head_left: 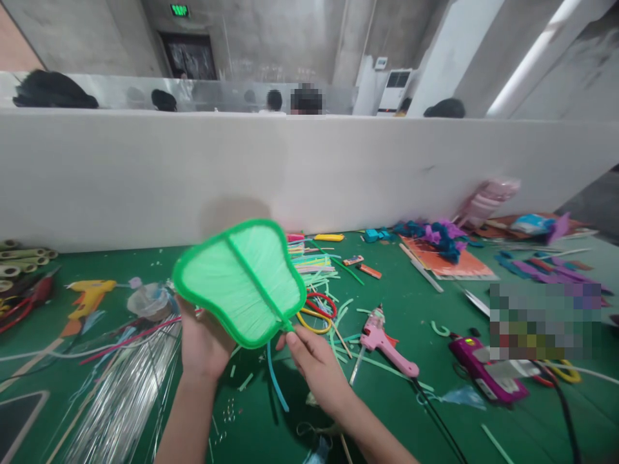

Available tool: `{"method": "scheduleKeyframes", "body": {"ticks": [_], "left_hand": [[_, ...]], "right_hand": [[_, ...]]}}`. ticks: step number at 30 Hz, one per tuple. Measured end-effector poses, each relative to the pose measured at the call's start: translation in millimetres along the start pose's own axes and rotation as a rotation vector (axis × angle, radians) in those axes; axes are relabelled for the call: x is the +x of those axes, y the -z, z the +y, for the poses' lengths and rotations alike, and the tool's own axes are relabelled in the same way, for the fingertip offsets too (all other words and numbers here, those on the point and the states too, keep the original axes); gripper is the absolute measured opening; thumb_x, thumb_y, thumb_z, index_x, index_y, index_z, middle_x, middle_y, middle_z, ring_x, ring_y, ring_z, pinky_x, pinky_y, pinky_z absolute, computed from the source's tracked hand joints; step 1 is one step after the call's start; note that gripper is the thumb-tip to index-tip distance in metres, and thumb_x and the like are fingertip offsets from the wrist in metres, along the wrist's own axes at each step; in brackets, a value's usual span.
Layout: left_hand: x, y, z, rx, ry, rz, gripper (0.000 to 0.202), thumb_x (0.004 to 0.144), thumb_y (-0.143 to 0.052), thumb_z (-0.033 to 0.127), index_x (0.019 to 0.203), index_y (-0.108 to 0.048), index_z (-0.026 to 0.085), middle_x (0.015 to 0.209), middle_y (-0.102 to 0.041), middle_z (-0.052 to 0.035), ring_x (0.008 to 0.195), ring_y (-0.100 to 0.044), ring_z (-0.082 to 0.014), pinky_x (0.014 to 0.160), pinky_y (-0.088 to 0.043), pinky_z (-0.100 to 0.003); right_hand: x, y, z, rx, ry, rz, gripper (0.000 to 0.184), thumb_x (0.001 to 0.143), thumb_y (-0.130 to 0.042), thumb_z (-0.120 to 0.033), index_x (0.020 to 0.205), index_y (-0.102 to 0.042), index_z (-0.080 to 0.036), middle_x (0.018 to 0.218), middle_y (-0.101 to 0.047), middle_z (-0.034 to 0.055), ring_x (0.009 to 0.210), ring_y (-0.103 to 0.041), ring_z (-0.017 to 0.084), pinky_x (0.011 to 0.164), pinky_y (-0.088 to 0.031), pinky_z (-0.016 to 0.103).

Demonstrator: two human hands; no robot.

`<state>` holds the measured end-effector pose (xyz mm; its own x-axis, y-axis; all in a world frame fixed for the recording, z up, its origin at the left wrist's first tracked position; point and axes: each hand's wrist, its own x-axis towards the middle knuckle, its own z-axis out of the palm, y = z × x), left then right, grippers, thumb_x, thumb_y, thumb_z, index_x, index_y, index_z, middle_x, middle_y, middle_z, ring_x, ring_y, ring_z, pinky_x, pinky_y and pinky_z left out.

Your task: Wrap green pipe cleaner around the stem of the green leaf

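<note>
A green hand fan (261, 258) with a fuzzy darker green rim and a centre rib is held up over the table, tilted to the left. My right hand (314, 361) pinches its short stem at the lower right. Behind the fan's lower left side, my left hand (206, 341) supports it; most of those fingers are hidden by the fan. Below the stem a blue strip (276, 380) hangs or lies; I cannot tell which. A pink glue gun (387, 345) rests on the green table (271, 432) to the right of my right hand.
A yellow glue gun (89, 296), a plastic cup (151, 301) and clear strands (128, 393) lie at left. Scissors (476, 301) and a magenta power strip (488, 370) are at right. Behind stands a white partition (338, 167), with people's heads beyond.
</note>
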<state>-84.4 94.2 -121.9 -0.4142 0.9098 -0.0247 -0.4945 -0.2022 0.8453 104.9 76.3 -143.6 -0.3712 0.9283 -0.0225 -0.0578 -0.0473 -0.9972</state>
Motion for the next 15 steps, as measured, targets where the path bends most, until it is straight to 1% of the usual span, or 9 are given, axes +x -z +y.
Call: {"method": "scheduleKeyframes", "body": {"ticks": [2,3,5,6,8,9,10,12,15], "left_hand": [[2.1,6.7,-0.8,0.016,0.04,-0.013,0.054,0.086,-0.049,0.068,0.106,-0.072,0.024,0.11,-0.075,-0.0126,0.127,-0.056,-0.035,0.103,-0.045,-0.054],[2.9,10.3,-1.8,0.029,0.053,-0.017,0.045,0.087,-0.053,0.061,0.102,-0.073,0.023,0.109,-0.076,-0.0124,0.127,-0.057,-0.0344,0.103,-0.046,-0.054],[4.5,17.1,-4.2,0.059,0.05,-0.013,0.031,0.086,-0.058,0.046,0.093,-0.075,0.02,0.105,-0.076,-0.0141,0.124,-0.058,-0.0326,0.1,-0.049,-0.048],[5.5,20.0,-5.6,0.07,0.039,-0.008,0.032,0.087,-0.055,0.043,0.09,-0.075,0.018,0.104,-0.075,-0.0155,0.121,-0.06,-0.0311,0.098,-0.05,-0.045],[7.4,24.5,-8.5,0.051,0.038,0.015,0.042,0.09,-0.043,0.046,0.086,-0.075,0.02,0.104,-0.075,-0.0162,0.115,-0.064,-0.0288,0.096,-0.051,-0.043],[7.8,26.0,-10.0,0.019,0.048,0.032,0.048,0.091,-0.039,0.049,0.092,-0.076,0.019,0.105,-0.075,-0.015,0.114,-0.064,-0.0281,0.098,-0.05,-0.044],[7.5,27.1,-11.5,-0.027,0.06,0.056,0.048,0.091,-0.038,0.05,0.097,-0.076,0.022,0.106,-0.076,-0.0128,0.115,-0.064,-0.0281,0.1,-0.049,-0.046],[4.8,28.1,-15.0,-0.126,0.078,0.107,0.043,0.087,-0.046,0.054,0.108,-0.074,0.029,0.112,-0.076,-0.0084,0.122,-0.061,-0.0297,0.104,-0.045,-0.052],[-2.5,26.7,-21.5,-0.191,0.091,0.15,0.05,0.081,-0.054,0.06,0.118,-0.071,0.031,0.119,-0.074,-0.0081,0.127,-0.056,-0.0334,0.104,-0.045,-0.055]], "right_hand": [[0.2,3.2,1.7,-0.016,-0.021,-0.013,0.053,0.09,-0.049,-0.068,0.08,-0.062,-0.018,0.052,-0.027,-0.008,0.048,-0.024,0.009,0.047,-0.018,0.025],[-0.1,4.2,2.6,-0.011,-0.023,-0.018,0.053,0.091,-0.048,-0.068,0.081,-0.062,-0.018,0.052,-0.027,-0.0079,0.048,-0.024,0.01,0.048,-0.018,0.025],[-1.0,4.9,4.4,-0.012,-0.024,-0.036,0.053,0.092,-0.046,-0.067,0.083,-0.064,-0.018,0.052,-0.027,-0.0076,0.049,-0.024,0.01,0.049,-0.018,0.026],[-1.4,4.6,5.6,-0.026,-0.03,-0.048,0.053,0.092,-0.046,-0.067,0.082,-0.064,-0.018,0.052,-0.028,-0.0072,0.05,-0.025,0.011,0.05,-0.018,0.026],[-2.0,3.1,8.7,-0.06,-0.053,-0.068,0.055,0.09,-0.048,-0.069,0.08,-0.065,-0.018,0.053,-0.03,-0.0063,0.051,-0.027,0.011,0.051,-0.019,0.026],[-2.2,2.1,10.7,-0.073,-0.065,-0.073,0.055,0.09,-0.048,-0.069,0.078,-0.066,-0.018,0.053,-0.03,-0.0059,0.052,-0.028,0.012,0.051,-0.019,0.026],[-2.5,1.1,12.8,-0.088,-0.071,-0.074,0.055,0.09,-0.048,-0.069,0.078,-0.066,-0.018,0.054,-0.031,-0.0055,0.053,-0.028,0.012,0.052,-0.019,0.026],[-3.6,-0.9,17.7,-0.139,-0.077,-0.073,0.056,0.091,-0.046,-0.069,0.078,-0.067,-0.018,0.056,-0.034,-0.0043,0.055,-0.031,0.013,0.053,-0.021,0.026],[-5.9,-2.8,25.5,-0.237,-0.102,-0.091,0.059,0.091,-0.043,-0.069,0.079,-0.069,-0.018,0.06,-0.04,-0.0024,0.059,-0.036,0.014,0.055,-0.024,0.026]]}}
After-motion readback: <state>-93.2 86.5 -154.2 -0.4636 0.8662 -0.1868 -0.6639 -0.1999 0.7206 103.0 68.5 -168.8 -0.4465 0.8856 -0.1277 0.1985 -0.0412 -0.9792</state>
